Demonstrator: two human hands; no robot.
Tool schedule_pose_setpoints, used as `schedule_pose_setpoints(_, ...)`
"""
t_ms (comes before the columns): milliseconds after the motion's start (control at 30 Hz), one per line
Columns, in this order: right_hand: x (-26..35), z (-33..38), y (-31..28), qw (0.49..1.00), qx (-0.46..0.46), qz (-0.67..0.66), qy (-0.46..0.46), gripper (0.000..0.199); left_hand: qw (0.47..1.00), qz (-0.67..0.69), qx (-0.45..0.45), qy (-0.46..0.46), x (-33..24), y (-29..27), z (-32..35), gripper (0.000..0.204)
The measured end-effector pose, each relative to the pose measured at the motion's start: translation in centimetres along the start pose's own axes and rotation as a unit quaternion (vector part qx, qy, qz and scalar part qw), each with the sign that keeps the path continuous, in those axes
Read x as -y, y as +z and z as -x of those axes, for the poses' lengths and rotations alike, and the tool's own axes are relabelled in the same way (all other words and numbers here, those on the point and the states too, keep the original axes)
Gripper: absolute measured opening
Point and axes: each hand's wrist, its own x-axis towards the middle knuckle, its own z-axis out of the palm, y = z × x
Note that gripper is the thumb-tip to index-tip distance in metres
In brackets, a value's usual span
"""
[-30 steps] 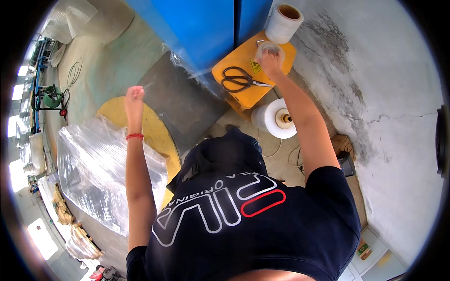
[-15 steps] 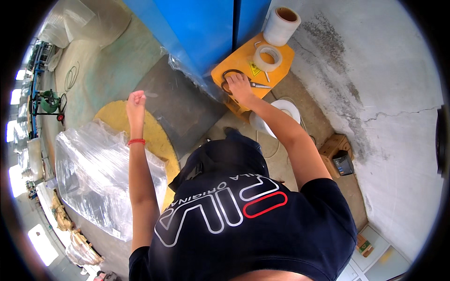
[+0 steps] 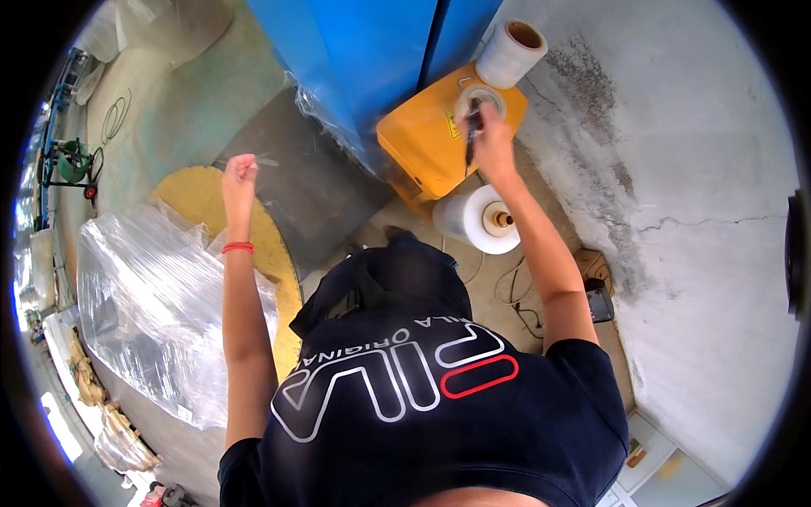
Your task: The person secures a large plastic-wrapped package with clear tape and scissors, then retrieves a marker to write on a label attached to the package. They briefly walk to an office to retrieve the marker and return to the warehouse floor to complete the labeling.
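Nearest the yellow machine housing (image 3: 422,144), on bare grey concrete floor (image 3: 676,253), a white film roll (image 3: 477,220) lies just below it. The right hand (image 3: 490,139) closes around black-handled scissors (image 3: 470,127) over the housing's top, beside a tape ring (image 3: 481,95). Left of the housing, the left hand (image 3: 239,173) is fisted on a thin clear film strand (image 3: 270,160). Farther left stands a glossy wrapped pallet (image 3: 160,313); above, blue panels (image 3: 363,51).

Person wears a dark navy short-sleeved T-shirt with white and red lettering across it, bare forearms, and a red band at the left hand (image 3: 239,176) wrist.
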Motion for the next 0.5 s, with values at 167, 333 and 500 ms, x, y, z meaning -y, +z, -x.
schedule_pose_setpoints(167,-2.1,-2.7,-2.3,0.954,-0.039,-0.284,0.092,0.02,1.0,-0.015,0.005,-0.01,1.4,0.2,0.3,0.016)
schedule_pose_setpoints(333,-2.8,-5.7,-2.6,0.885,-0.022,-0.463,0.034,0.041,1.0,-0.016,0.002,-0.02,1.5,0.5,0.9,0.015)
schedule_pose_setpoints(500,-4.5,-8.9,0.2,0.871,0.021,-0.491,-0.013,0.054,0.999,-0.029,-0.007,-0.018,1.4,0.4,1.1,0.016)
